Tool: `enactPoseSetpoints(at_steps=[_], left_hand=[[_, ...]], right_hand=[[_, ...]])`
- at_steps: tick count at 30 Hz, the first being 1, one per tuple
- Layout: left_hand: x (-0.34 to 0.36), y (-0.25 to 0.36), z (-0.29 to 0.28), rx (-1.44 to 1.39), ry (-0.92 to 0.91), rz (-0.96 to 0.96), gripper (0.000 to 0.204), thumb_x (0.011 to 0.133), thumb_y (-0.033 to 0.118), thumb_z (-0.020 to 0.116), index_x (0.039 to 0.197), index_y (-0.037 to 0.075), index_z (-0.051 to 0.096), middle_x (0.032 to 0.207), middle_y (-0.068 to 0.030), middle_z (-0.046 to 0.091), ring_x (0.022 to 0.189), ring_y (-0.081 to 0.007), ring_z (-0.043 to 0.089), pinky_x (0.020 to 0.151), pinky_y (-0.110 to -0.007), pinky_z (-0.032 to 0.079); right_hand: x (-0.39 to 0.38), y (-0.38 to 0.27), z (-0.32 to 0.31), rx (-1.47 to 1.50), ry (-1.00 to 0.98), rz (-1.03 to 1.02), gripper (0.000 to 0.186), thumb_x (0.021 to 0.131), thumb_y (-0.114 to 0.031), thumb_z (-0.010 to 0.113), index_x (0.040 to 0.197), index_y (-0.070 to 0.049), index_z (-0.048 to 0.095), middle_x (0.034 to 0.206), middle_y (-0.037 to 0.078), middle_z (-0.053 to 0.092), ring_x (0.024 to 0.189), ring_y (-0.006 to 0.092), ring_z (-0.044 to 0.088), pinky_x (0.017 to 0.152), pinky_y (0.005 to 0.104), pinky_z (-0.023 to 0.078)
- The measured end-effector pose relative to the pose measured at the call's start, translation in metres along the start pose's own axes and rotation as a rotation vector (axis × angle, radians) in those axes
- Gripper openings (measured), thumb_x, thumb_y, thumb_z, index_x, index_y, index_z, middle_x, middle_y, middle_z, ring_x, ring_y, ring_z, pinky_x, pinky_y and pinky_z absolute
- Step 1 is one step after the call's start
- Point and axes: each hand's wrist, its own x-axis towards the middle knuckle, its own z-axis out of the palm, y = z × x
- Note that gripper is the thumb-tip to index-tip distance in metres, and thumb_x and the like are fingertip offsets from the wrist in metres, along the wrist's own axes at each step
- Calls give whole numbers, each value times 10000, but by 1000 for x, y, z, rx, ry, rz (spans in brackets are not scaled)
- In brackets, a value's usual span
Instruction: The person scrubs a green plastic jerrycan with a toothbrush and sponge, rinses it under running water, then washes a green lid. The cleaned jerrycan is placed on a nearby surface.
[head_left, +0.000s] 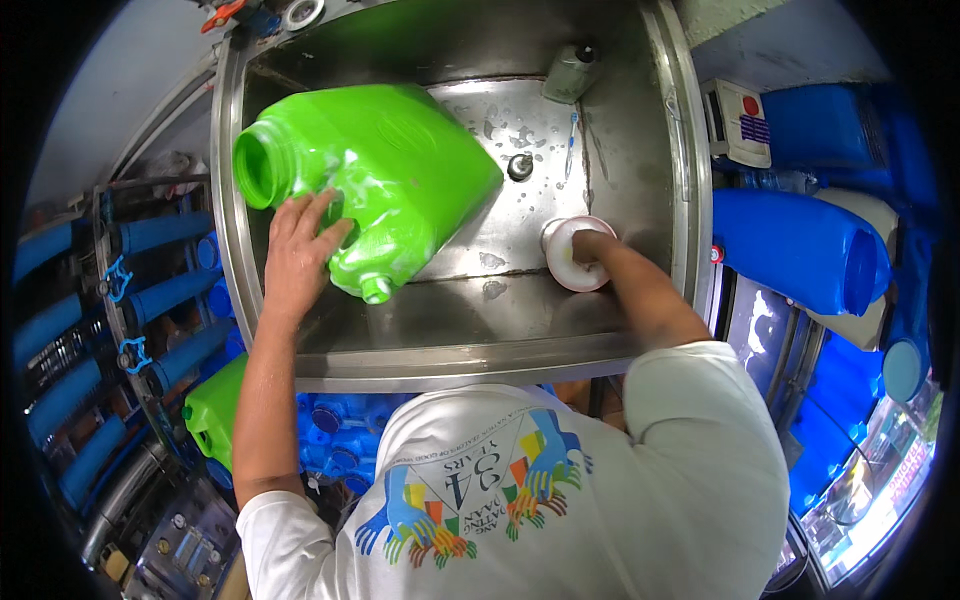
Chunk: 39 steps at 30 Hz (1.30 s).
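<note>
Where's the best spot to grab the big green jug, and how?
Probably grip the jug by its wide mouth, coming from the left. The mouth is open and faces left, so you could hook its edge from inside. The body looks too broad for one hand, and the suds on it might make it slippery.

To the left of the deep, rectangular stainless-steel sink [450,369] stand a smooth pale grey wall [140,90] and a metal-framed rack [106,240] of long blue cylinders [165,233], while large blue plastic containers [795,245] crowd its right side, near bright light.
</note>
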Motion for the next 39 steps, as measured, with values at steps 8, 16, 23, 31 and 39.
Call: enactPoseSetpoints(at_steps=[8, 16, 23, 31, 39], left_hand=[[-38, -23, 30, -1374, 189, -869, 624, 844, -117, 519, 1420, 123, 505, 1386, -170, 553, 1164, -332, 605, 930, -388, 531], [-19, -46, 84, -1060, 485, -989, 438, 956, 0, 570, 1386, 59, 511, 1095, -85, 646, 736, -72, 545, 605, -238, 479], [-6, -72, 85, -885, 435, -956, 419, 915, 47, 625, 1330, 94, 584, 1224, -144, 668, 994, -268, 689, 872, -357, 526], [-2, -72, 81, -918, 437, -991, 429, 913, 100, 653, 1334, 141, 583, 1174, -187, 676, 1076, -354, 664, 922, -410, 508], [-1, -76, 83, -777, 449, -1012, 470, 910, 208, 670, 1362, 137, 560, 1182, -204, 672, 1070, -381, 657, 918, -431, 511]], right_hand=[[-74, -187, -32, 627, 962, -758, 428, 960, -241, 573, 1261, 61, 529, 1226, 258, 593, 1182, 383, 562, 1016, 462, 442], [16, -257, -105, 649, 1110, -672, 498, 913, -72, 531, 1370, 93, 422, 1396, 332, 442, 1331, 475, 404, 1155, 478, 312], [20, -254, -74, 1683, 627, -602, 408, 1069, -255, 368, 1369, 11, 439, 1358, 212, 533, 1293, 285, 503, 1071, 407, 420], [17, -266, -89, 822, 894, -297, 492, 1017, -254, 430, 1403, 51, 411, 1477, 265, 375, 1379, 342, 341, 1151, 409, 260], [229, -109, -25, 1707, 624, 152, 522, 1065, -382, 327, 1278, 27, 570, 1163, 180, 672, 955, 331, 683, 849, 452, 564]])
